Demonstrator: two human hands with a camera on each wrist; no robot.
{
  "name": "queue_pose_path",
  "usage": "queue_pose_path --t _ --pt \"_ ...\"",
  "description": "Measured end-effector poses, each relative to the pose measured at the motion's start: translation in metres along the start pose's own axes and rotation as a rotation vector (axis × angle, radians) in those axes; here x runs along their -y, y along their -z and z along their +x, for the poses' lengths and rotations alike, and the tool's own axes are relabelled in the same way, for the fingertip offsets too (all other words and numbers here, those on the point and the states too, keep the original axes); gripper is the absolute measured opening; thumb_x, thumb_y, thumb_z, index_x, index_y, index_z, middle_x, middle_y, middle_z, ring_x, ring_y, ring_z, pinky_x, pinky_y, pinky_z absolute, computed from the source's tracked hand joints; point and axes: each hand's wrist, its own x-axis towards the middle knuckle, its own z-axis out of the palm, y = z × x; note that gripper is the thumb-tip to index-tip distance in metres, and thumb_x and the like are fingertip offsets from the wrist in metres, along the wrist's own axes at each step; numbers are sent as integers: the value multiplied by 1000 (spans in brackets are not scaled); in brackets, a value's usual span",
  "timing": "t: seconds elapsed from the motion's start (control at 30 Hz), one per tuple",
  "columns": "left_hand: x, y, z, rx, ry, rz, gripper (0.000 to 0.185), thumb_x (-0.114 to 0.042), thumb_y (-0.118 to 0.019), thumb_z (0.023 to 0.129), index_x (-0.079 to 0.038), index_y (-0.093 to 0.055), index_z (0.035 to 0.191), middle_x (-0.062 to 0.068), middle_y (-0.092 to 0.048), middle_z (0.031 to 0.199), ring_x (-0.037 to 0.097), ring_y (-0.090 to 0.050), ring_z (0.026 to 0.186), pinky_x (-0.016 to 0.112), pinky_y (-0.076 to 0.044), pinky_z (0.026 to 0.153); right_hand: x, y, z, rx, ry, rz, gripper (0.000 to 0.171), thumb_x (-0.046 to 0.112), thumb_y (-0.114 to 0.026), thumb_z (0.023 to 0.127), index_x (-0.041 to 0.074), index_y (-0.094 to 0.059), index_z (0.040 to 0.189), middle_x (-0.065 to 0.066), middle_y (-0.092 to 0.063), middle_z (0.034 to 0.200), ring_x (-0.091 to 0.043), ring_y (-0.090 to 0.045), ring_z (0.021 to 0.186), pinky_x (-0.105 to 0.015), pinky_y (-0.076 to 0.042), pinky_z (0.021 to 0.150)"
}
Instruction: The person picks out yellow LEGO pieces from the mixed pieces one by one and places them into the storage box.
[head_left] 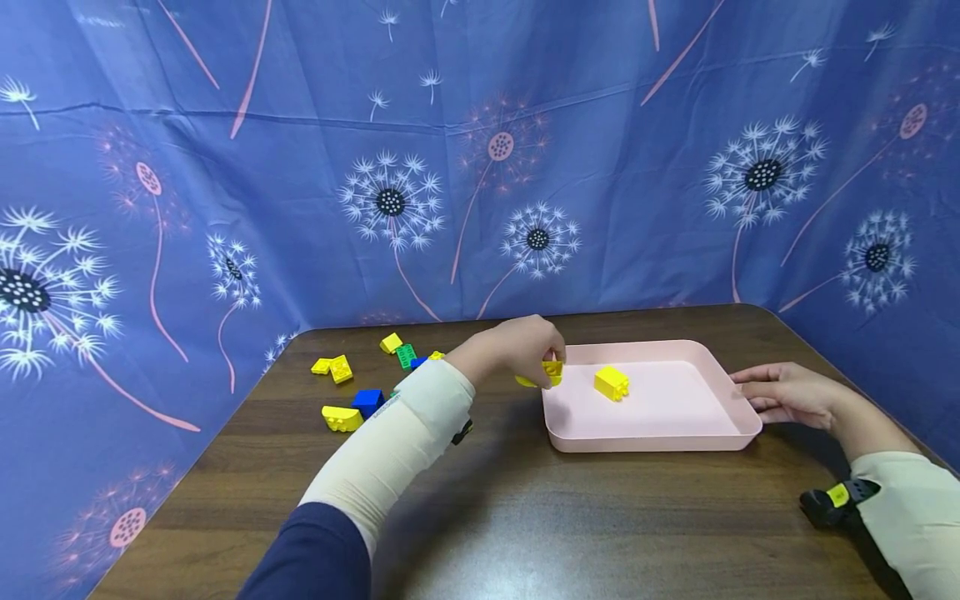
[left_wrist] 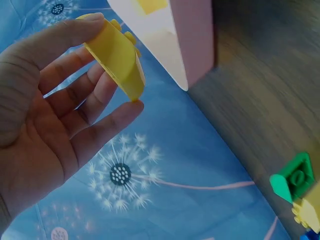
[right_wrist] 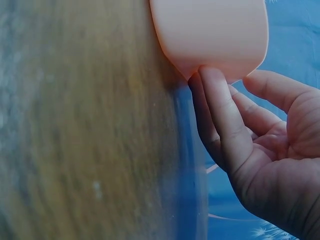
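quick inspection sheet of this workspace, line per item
surface: dark wooden table.
job's things: pink tray holding one yellow brick; curved yellow brick at the tray's left rim.
clutter: loose yellow, blue and green bricks left of the tray.
grippers: left hand pinches the curved yellow brick; right hand touches the tray's right wall with straight fingers.
cables: nothing seen.
surroundings: blue dandelion-print cloth behind and beside the table.

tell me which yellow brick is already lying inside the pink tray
The yellow block lying alone in the pink tray. The curved yellow brick is pinched in the left hand; the rest lie on the table.
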Motion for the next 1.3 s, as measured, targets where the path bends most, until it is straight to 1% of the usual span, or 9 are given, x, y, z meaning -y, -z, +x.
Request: queue_pose_path --t 0.1,0.23,0.37,0.63,0.73,0.9,1.03,1.17,1.3 --pt "-7 3 11 6 -3 18 31 -25 -82 78 -14 -74 105 -5 -67 91 11 -57 86 20 -48 74 0 0 -1 4 3 4 34 7 -55 98 -14 -55 125 -2 -71 100 -17 -70 86 -36 -58 73" --pt "-11 4 28 17 -5 46 33 -27 -82 77 -14 -74 106 -6 -66 90 9 -58 86 20 -47 73 -1 -1 -1 -2 6 -4 42 6 -53 98 -21 -44 129 -2 -70 100 -17 -70 86 -36 -58 73" --pt "-10 3 43 29 17 8 32 -25 -81 78 -14 -74 108 -6 -64 91 10 -58 84 19 -48 71 -1 -2 1 -3 5 -11 48 6 -51 99 -23 -33 133 -1 -70 100 -16 -70 86 -35 -58 72" --pt "-13 2 70 57 149 -135 24 -19 -81 79 -15 -74 102 -4 -64 93 12 -58 68 25 -51 58 1 -3 2 -20 0 -9 50 6 -51 100 -22 -31 135 -1 -70 100 -15 -70 85 -35 -58 71" --pt "-16 -1 77 59 203 -185 22 -17 -81 80 -15 -74 101 -4 -64 93 13 -59 70 26 -53 60 1 -3 1 -21 -3 -6 51 6 -52 99 -22 -29 136 -1 -70 100 -15 -69 85 -35 -58 71" --pt "-18 -11 86 61 296 -266 20 -15 -82 79 -14 -72 96 -5 -65 92 11 -60 79 23 -53 64 -2 -3 0 -7 -1 1 46 6 -51 99 -22 -36 133 -2 -70 99 -16 -69 85 -35 -58 71" --pt "-17 -20 91 55 359 -263 25 -22 -83 79 -14 -70 98 -6 -64 92 11 -59 83 21 -51 67 -2 -3 0 -4 6 7 39 6 -52 99 -19 -46 129 -2 -71 99 -15 -69 85 -34 -58 71" --pt "-15 -26 95 49 396 -244 30 -29 -83 79 -15 -70 101 -7 -64 94 10 -58 85 22 -50 71 0 -3 0 -7 13 17 40 5 -52 99 -20 -44 128 -1 -71 99 -14 -69 84 -34 -58 71" --pt "-13 -31 96 38 426 -257 28 -32 -83 79 -16 -68 97 -7 -63 90 11 -58 82 22 -50 69 -1 -2 0 -8 10 19 38 4 -51 99 -20 -46 128 -1 -71 99 -15 -69 85 -34 -58 71"
